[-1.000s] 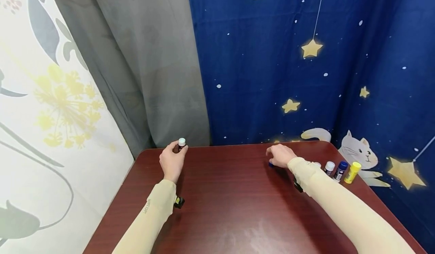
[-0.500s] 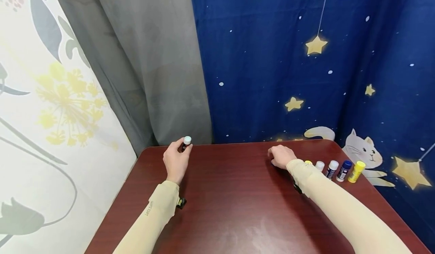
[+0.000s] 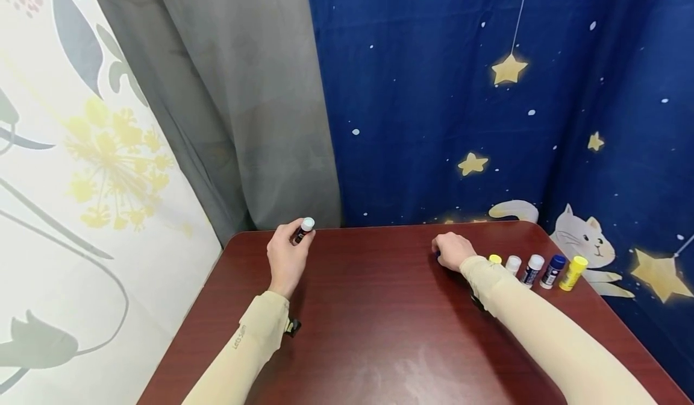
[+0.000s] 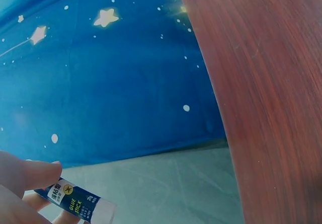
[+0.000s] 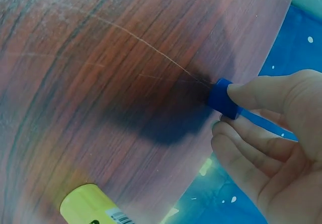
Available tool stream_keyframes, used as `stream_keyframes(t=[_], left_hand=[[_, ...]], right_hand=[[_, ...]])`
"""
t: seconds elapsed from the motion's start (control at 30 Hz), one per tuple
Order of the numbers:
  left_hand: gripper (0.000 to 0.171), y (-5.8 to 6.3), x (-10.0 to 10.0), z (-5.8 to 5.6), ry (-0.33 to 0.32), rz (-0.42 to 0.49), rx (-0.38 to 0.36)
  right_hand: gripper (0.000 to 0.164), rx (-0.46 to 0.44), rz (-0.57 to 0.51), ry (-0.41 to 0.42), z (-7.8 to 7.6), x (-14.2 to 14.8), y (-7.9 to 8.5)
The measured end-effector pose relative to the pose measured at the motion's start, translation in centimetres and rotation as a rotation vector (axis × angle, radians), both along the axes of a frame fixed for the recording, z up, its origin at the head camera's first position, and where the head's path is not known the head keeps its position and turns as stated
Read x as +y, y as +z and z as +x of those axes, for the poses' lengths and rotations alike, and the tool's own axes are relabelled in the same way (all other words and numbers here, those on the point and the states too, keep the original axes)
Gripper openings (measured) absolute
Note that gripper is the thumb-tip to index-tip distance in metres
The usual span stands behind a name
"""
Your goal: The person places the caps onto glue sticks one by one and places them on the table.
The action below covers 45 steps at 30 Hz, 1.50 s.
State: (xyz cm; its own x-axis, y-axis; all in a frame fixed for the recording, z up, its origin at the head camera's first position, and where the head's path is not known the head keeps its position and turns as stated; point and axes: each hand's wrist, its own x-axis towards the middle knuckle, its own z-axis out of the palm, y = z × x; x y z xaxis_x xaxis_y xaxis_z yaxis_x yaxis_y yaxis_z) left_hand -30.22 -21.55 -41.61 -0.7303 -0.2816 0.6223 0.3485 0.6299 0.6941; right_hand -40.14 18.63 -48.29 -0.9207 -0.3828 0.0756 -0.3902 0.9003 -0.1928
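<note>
In the head view my left hand (image 3: 287, 257) holds a glue stick (image 3: 305, 230) above the table's far left edge. Its white end points up and tilts to the right. The left wrist view shows the same dark blue glue stick (image 4: 73, 201) between thumb and fingers, its printed label in sight. My right hand (image 3: 454, 251) is low over the far right part of the table. Its thumb and fingertips pinch a short blue cap (image 5: 223, 99), seen in the right wrist view; whether a stick is attached cannot be told.
A row at the right holds a yellow-topped stick (image 3: 495, 260), a white-capped one (image 3: 512, 264), another white-capped stick (image 3: 534, 270), a blue-capped stick (image 3: 553, 271) and a yellow stick (image 3: 573, 273). The dark red table (image 3: 368, 308) ends before grey and blue curtains (image 3: 390, 152).
My left hand has shifted slightly right, and its glue stick has tilted more to the right. The right hand stays nearly in place. The view has turned a little, bringing more of the row out.
</note>
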Motion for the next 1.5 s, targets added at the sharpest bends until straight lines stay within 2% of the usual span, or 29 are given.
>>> stream_keyframes(t=[0.33,0.7,1.0,1.2,1.5], left_hand=[[0.031,0.6,0.8,0.9,-0.032,-0.051,0.060],[0.026,0.6,1.8,1.6,-0.031,-0.082,0.098],[0.026,0.4,3.0,2.1,-0.060,-0.100,0.135],[0.026,0.2,4.0,2.0,-0.073,-0.115,0.155],[0.027,0.1,5.4,1.5,-0.105,-0.107,0.190]], right_hand=[[0.019,0.024,-0.080,-0.020,-0.6,-0.3,0.6],[0.018,0.071,-0.162,-0.028,-0.2,-1.7,3.0],[0.020,0.076,-0.220,-0.038,0.4,-2.8,4.7],[0.020,0.103,-0.271,-0.035,0.9,-3.3,5.2],[0.020,0.139,-0.351,-0.004,1.8,-4.8,7.6]])
